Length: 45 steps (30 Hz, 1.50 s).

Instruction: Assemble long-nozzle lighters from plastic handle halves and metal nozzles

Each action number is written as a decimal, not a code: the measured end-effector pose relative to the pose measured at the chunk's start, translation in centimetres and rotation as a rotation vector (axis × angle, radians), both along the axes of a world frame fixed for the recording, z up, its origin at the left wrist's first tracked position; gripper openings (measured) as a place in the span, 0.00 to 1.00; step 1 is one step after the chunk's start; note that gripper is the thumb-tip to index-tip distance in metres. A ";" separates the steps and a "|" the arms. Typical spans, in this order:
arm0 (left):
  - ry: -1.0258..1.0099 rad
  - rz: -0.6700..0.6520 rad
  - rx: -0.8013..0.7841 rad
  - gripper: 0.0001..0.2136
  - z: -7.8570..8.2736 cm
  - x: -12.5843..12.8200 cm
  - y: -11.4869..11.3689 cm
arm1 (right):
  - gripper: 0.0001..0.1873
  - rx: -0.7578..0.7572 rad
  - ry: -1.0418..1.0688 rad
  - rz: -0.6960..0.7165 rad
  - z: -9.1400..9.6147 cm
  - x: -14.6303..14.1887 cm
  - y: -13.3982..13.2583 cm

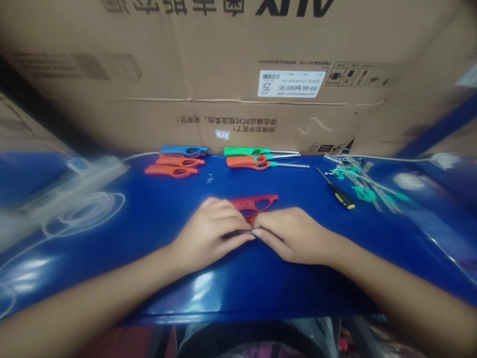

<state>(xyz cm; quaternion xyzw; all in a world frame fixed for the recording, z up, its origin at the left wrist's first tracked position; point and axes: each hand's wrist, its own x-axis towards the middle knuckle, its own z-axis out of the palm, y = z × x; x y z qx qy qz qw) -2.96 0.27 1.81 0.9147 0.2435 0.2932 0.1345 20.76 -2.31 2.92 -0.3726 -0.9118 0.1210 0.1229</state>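
Observation:
My left hand (212,226) and my right hand (294,233) meet over the middle of the blue table, both with curled fingers. A thin dark piece (244,232) shows between the left thumb and fingers and reaches the right fingertips; most of it is hidden, so its kind is unclear. Just beyond the hands lies a red lighter casing (269,200) with a trigger loop, partly covered by the left fingers. A bit of orange-red plastic (251,218) shows between the hands; whether they touch it, I cannot tell.
Along the back lie blue (179,150) and orange (171,171) lighter casings, small screws (210,178), and green (246,151) and orange (244,162) lighters with metal tubes. Rightward are a screwdriver (341,195) and a pile of tubes with teal parts (365,191). A cardboard box (149,104) stands behind.

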 end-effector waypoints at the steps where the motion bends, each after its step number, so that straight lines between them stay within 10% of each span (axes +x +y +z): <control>1: 0.026 0.004 -0.006 0.08 0.0 0.0 0.0 | 0.17 -0.009 0.017 -0.018 0.2 0.1 0.1; 15: 0.105 0.115 -0.070 0.09 -0.3 -0.5 1.4 | 0.17 -0.109 0.176 -0.206 1.0 3.5 2.7; 27: -0.081 0.194 -0.552 0.10 -0.5 0.2 0.7 | 0.16 -0.349 -0.065 -0.162 2.4 4.7 2.6; 45: -0.111 0.184 -0.376 0.07 -1.4 0.5 1.0 | 0.08 -0.327 0.021 -0.100 1.5 5.2 3.0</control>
